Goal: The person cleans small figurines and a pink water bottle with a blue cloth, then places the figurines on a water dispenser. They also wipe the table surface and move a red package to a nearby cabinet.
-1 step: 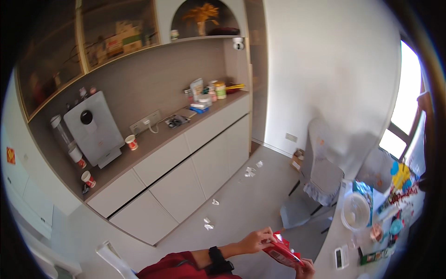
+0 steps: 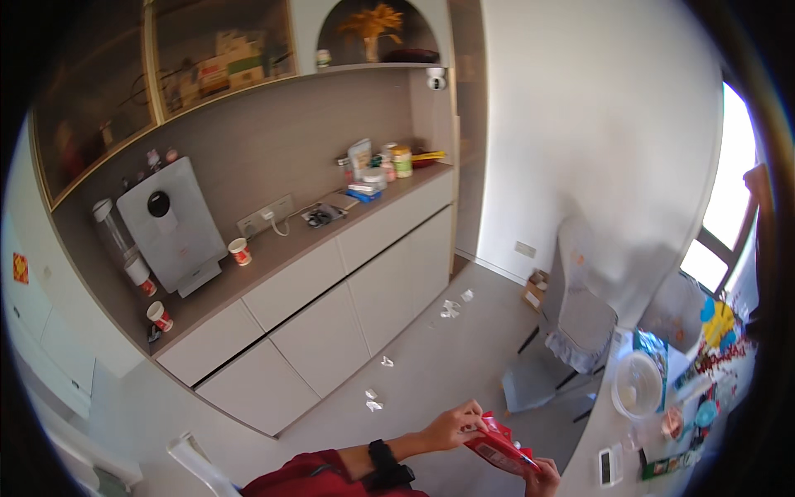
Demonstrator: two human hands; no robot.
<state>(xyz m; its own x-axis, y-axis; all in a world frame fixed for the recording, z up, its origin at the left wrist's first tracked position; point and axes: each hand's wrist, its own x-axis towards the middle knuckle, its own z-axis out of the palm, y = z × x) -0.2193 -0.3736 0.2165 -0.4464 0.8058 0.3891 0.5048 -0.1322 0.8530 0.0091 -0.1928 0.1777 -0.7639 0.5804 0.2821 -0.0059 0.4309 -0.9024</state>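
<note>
A red plastic packet (image 2: 497, 448) with a pale printed patch is stretched between my two hands at the lower middle of the view. My left hand (image 2: 458, 425) pinches its upper left end. At the lower right end my right hand (image 2: 543, 478) has its fingers closed on the packet, partly cut off by the view's lower edge. The packet tilts down to the right, above the grey floor and beside the table. What it contains cannot be seen. A black band (image 2: 387, 465) wraps my left wrist, below a dark red sleeve.
On the right, a table (image 2: 586, 451) carries a clear plastic tub (image 2: 638, 385) and several small items. Chairs (image 2: 584, 319) stand behind it. White scraps (image 2: 374, 405) litter the floor. A long cabinet (image 2: 323, 335) holds a grey water dispenser (image 2: 170, 224) and paper cups (image 2: 239, 252).
The room has shifted slightly in view, the cabinet's upper part toward the right. Both hands keep their hold on the red packet, almost unmoved.
</note>
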